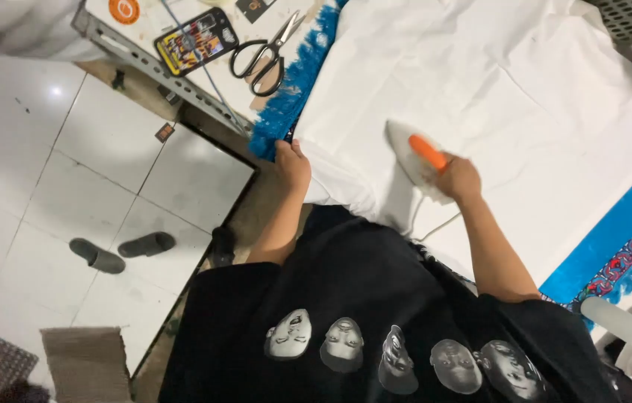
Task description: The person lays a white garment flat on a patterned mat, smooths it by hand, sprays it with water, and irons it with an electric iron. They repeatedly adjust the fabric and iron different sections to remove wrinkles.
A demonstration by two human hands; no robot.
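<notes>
While right hand (459,179) wraps orange handle of iron (413,158), closed grip, soleplate flat on white cloth (525,97) near its front edge, left hand (293,164) pinches cloth's left edge shut, likely keeping it taut against wrinkles. Blue fringed mat (286,97) underneath as padding. Count: one iron, one pair of scissors (262,54), one phone (196,41), two grey slippers (122,251) on floor.

iron (414,158) — white, orange handle, flat on cloth | white cloth (525,97) — spread over table, creased
</notes>
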